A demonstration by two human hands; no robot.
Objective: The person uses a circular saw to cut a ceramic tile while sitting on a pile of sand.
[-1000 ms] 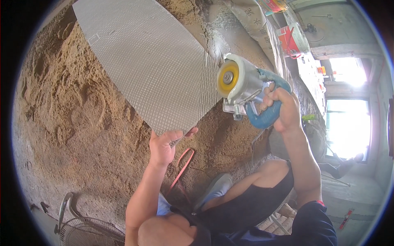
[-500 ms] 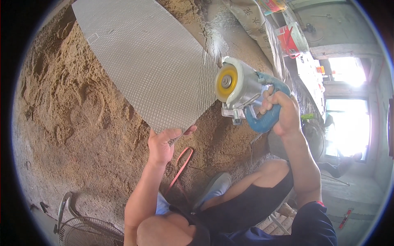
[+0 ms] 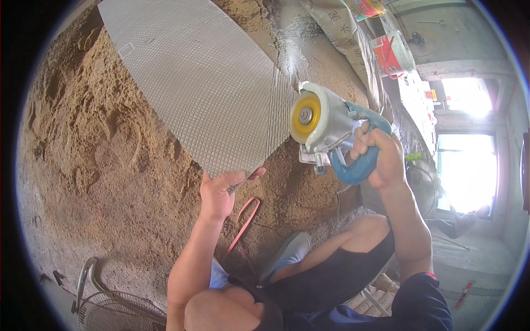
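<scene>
My left hand is closed on the near corner of a large grey tile, thumb on top and fingers below. The tile's face towards me carries a grid of small raised squares, with parallel ridges along its right end. In my right hand is an angle grinder with a blue loop handle, a silver body and a pale guard. Its disc has a yellow centre and sits at the tile's right edge. Whether the disc touches the tile, I cannot tell. Pale dust hangs just beyond it.
Brown sand is heaped left of and beneath the tile. A paper sack lies at the far right, near a red and white bucket. A pink strap rests by my shoe. A fan stands at the lower left.
The grinder and my right hand have shifted slightly nearer to me along the tile's right edge. My left hand and the tile have hardly moved.
</scene>
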